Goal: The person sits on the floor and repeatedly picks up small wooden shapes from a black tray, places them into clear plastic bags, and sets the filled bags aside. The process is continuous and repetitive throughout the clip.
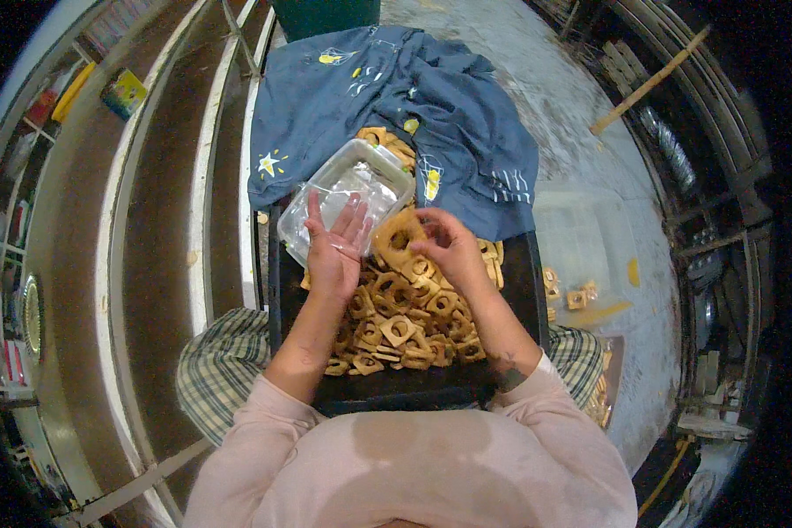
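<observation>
Palm up and fingers spread, the left hand (334, 264) lies over the near side of a clear plastic container (343, 172); whether it touches it, I cannot tell. The right hand (451, 251), just beside it, pinches a golden-brown holed piece (390, 253) between thumb and fingers, above a heap of similar pieces (398, 331), some squarish and some rounded. The heap fills much of a black crate (524, 299) in front of the person, and the container sits tilted at its left far part. A blue cloth (343, 97) with yellow and white drawings drapes over the far end. Right of the crate, a translucent box (581, 216) stands on the grey floor (651, 299), more pieces near its lower end.
</observation>
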The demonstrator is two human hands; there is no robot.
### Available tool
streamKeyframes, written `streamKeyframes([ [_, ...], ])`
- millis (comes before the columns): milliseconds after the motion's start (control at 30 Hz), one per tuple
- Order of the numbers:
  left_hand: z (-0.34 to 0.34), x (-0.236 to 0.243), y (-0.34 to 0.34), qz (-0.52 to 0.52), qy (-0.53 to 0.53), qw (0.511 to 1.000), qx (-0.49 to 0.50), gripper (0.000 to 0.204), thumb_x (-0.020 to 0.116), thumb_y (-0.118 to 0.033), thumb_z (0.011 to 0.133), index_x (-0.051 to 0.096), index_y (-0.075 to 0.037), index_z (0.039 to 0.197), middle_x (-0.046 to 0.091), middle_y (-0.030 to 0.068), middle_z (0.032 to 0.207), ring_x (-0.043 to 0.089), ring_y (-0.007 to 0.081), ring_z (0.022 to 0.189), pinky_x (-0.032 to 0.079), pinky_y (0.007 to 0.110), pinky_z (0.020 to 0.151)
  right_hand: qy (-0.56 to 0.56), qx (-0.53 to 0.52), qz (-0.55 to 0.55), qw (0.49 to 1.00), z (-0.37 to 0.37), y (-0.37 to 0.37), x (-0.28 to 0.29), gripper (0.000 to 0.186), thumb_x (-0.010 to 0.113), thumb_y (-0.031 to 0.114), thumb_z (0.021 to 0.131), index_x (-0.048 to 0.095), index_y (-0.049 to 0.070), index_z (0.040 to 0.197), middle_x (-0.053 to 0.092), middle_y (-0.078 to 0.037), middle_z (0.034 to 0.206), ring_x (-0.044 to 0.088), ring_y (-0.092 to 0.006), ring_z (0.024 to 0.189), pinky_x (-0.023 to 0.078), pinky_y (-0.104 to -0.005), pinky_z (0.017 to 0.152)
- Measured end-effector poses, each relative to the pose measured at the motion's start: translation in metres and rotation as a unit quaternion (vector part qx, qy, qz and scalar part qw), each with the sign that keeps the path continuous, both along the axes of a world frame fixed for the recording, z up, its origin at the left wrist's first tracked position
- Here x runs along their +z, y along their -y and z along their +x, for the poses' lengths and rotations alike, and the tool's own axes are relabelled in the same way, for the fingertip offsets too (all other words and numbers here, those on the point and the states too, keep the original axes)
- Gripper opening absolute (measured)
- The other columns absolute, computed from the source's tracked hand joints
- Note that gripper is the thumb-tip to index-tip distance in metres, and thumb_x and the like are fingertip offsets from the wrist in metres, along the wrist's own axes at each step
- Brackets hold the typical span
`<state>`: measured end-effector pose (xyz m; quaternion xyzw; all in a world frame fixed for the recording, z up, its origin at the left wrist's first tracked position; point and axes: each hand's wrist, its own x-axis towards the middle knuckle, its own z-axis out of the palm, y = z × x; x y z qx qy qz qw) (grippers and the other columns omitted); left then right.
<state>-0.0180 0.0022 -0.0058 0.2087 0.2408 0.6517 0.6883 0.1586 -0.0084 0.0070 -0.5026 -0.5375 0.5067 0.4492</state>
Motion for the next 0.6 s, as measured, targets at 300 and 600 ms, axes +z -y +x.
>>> streamKeyframes([
  [300,0.002,-0.003,0.004,0.004,-0.086,0.996,-0.001,0.063,0.036,-0.049,0.084,0.009,-0.024,0.135,0.043,0.0195,0.122,0.048,0.03,0.107,0.044,0.03,0.082,0.081,0.051,0.065,0.993,-0.012,0.002,0.008,0.04,0.067,0.011,0.07,0.056,0.003,0.107,0.059,-0.006,0.092,0.056,-0.0135,0.082,0.044,-0.0247,0.072],
  [600,0.016,0.003,0.013,-0.037,-0.025,0.999,-0.011,0.064,0.055,-0.008,0.081,0.016,-0.014,0.132,0.044,0.0169,0.12,0.05,0.0236,0.102,0.045,0.036,0.084,0.072,0.004,0.09,0.993,-0.016,0.005,0.003,0.038,0.068,0.018,0.07,0.059,0.009,0.106,0.05,-0.007,0.101,0.052,-0.0164,0.085,0.044,-0.0256,0.073],
])
